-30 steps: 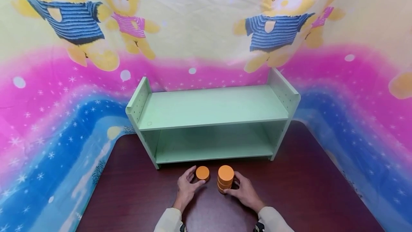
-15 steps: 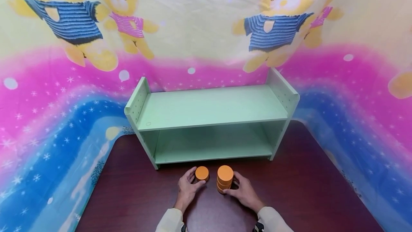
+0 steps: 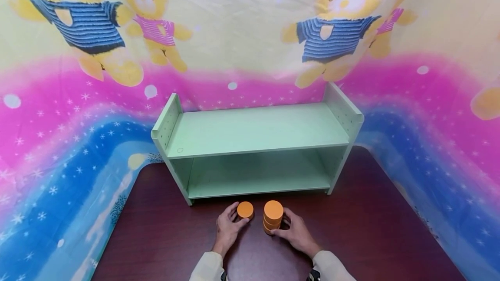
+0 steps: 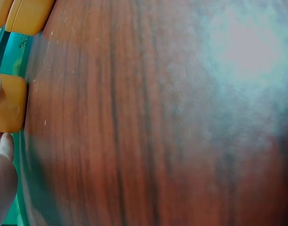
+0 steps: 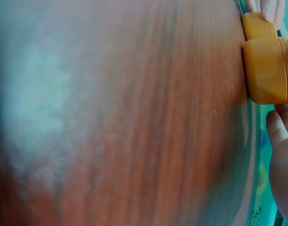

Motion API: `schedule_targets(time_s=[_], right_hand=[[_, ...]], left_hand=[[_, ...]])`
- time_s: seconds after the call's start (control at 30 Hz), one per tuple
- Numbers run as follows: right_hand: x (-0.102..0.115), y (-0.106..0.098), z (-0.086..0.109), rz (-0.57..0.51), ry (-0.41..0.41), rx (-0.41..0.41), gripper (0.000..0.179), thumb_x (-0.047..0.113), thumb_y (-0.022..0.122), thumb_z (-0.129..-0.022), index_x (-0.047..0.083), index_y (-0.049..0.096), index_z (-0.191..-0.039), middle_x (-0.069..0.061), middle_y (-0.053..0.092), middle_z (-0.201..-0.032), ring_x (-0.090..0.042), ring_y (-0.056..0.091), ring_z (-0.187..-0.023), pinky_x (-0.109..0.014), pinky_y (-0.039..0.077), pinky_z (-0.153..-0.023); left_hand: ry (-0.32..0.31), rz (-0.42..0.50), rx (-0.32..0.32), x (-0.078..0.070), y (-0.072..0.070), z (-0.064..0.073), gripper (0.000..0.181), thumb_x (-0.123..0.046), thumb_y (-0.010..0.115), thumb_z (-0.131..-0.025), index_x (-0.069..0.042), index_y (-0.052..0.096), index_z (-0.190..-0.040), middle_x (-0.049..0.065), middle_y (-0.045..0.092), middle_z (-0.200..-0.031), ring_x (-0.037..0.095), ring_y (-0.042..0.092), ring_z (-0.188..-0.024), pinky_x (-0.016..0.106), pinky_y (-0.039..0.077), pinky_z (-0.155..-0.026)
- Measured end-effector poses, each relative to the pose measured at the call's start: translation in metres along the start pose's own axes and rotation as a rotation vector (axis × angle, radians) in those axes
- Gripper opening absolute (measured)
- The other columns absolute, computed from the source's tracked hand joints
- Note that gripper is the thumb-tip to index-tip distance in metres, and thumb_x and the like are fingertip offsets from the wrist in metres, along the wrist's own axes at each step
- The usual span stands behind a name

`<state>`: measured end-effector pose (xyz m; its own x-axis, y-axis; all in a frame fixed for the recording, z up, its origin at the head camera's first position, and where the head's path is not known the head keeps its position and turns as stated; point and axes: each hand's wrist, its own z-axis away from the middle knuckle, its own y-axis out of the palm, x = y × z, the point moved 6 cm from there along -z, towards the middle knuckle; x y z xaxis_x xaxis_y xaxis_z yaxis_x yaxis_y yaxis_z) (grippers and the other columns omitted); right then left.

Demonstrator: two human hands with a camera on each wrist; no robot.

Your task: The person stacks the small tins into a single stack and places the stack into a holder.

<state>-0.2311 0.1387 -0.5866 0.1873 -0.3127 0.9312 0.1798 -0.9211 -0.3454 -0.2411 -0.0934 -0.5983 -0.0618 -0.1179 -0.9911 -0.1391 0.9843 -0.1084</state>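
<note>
Pinching a short orange container (image 3: 245,210) at its two o'clock, the left hand (image 3: 226,227) has its thumb on the near side and its fingers on the left. The right hand (image 3: 297,232) is clamped likewise on a taller orange stack (image 3: 273,212) at its ten o'clock, thumb in front. Compared with half a second ago, both hands, container and stack keep the same places. The stack stands upright on the dark red table (image 3: 359,229) at the container's three o'clock, apart from it, bare tabletop between. At twelve o'clock, just beyond both, a pale green shelf unit (image 3: 258,128) blocks the way straight back, its side panels rising at ten and two. Behind it, and round to nine and three, hangs a pink and blue backdrop (image 3: 234,34) printed with bears. Pale sleeves (image 3: 332,266) enter from six o'clock.
</note>
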Motion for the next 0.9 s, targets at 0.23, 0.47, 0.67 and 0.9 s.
schedule_targets(time_s=[0.23, 0.47, 0.67, 0.9], right_hand=[[0.0003, 0.0003, 0.0002, 0.013, 0.001, 0.004, 0.064, 0.010, 0.089, -0.074, -0.001, 0.057, -0.128, -0.019, 0.064, -0.125, -0.038, 0.058, -0.122, -0.047, 0.049, -0.102], [0.0003, 0.0006, 0.0006, 0.006, 0.001, 0.009, 0.064, 0.010, 0.089, -0.074, -0.001, 0.057, -0.128, -0.019, 0.064, -0.126, -0.038, 0.058, -0.122, -0.047, 0.049, -0.102], [0.0001, 0.0003, 0.0002, 0.011, 0.002, 0.003, 0.064, 0.009, 0.089, -0.073, 0.000, 0.057, -0.128, -0.019, 0.064, -0.125, -0.038, 0.058, -0.122, -0.047, 0.049, -0.102], [-0.0014, -0.0003, -0.0005, 0.018, 0.011, 0.003, 0.065, 0.010, 0.089, -0.074, 0.000, 0.057, -0.129, -0.018, 0.064, -0.125, -0.037, 0.058, -0.122, -0.047, 0.049, -0.102]], left_hand=[[0.002, -0.029, -0.021, 0.0010, 0.0002, -0.0007, 0.062, 0.010, 0.084, -0.072, 0.011, 0.060, -0.129, 0.030, 0.060, -0.129, 0.044, 0.057, -0.120, 0.046, 0.052, -0.099], [-0.012, -0.020, -0.044, 0.0007, -0.0014, -0.0001, 0.060, 0.010, 0.084, -0.072, 0.010, 0.061, -0.127, 0.029, 0.061, -0.128, 0.044, 0.058, -0.120, 0.046, 0.051, -0.100], [0.020, -0.036, -0.046, -0.0034, -0.0024, 0.0024, 0.059, 0.009, 0.085, -0.072, 0.010, 0.062, -0.126, 0.028, 0.062, -0.126, 0.043, 0.059, -0.119, 0.045, 0.052, -0.098], [0.010, -0.034, -0.042, -0.0085, -0.0023, 0.0032, 0.058, 0.007, 0.085, -0.073, 0.008, 0.063, -0.127, 0.026, 0.063, -0.127, 0.041, 0.059, -0.120, 0.043, 0.052, -0.099]])
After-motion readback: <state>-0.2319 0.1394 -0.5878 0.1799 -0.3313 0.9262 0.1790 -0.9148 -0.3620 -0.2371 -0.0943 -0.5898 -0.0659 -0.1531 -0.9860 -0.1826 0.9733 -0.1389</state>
